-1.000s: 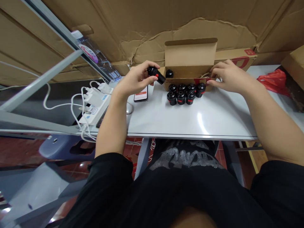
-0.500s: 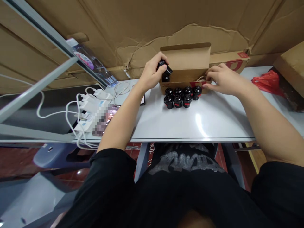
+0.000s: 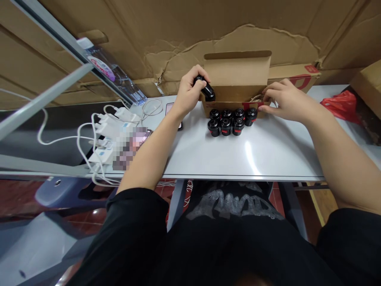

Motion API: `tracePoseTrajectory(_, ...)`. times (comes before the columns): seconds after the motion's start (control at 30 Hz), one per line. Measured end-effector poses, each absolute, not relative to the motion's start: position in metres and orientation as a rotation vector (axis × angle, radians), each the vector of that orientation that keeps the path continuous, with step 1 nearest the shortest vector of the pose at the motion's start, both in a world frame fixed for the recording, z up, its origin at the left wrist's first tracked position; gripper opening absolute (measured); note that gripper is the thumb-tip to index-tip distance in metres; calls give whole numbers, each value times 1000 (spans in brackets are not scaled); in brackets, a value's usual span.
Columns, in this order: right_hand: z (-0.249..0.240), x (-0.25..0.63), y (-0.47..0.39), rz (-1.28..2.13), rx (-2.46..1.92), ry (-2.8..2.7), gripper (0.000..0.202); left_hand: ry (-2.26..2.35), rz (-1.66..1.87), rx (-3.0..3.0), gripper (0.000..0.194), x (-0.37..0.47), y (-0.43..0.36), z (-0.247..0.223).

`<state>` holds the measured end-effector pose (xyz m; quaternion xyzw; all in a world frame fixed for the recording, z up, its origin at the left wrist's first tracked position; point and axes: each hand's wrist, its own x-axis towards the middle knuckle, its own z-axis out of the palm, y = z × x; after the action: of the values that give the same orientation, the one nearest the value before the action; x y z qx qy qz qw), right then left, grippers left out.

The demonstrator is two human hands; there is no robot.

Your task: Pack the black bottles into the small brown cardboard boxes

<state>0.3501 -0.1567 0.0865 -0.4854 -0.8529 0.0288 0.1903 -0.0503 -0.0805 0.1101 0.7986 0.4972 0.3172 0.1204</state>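
Observation:
My left hand (image 3: 192, 89) grips a black cylindrical part (image 3: 206, 89), tilted over the left end of an open cardboard box (image 3: 238, 75). At the box's right end, my right hand (image 3: 281, 98) has its thumb against the front wall and its fingers over the edge. Several black round-topped parts (image 3: 226, 126) with red marks stand upright in two rows before the box. A bit of tan material (image 3: 256, 98) shows inside the box on the right. The rest of the box's inside is hidden by its front wall.
A second cardboard box (image 3: 308, 81) lies behind my right hand, with a red plastic bag (image 3: 342, 105) to its right. Phones (image 3: 169, 108), a white power strip (image 3: 102, 153) and cables are on the left. A water bottle (image 3: 119, 75) leans at the back left.
The black part in my left hand has tipped more upright, its lower end now in the box's left end. The view has shifted slightly. My right hand remains at the box's right end.

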Motion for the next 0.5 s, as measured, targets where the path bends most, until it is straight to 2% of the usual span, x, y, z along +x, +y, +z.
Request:
tracePoseTrajectory(0.3, 85, 354, -154, -2, -1341, -2445, 53, 1378, 922, 2367, 58, -47, -92, 108)
tracePoseTrajectory(0.5, 86, 353, -154, -89, -1375, -2465, 39, 941, 1350, 2425, 62, -52, -50, 75)
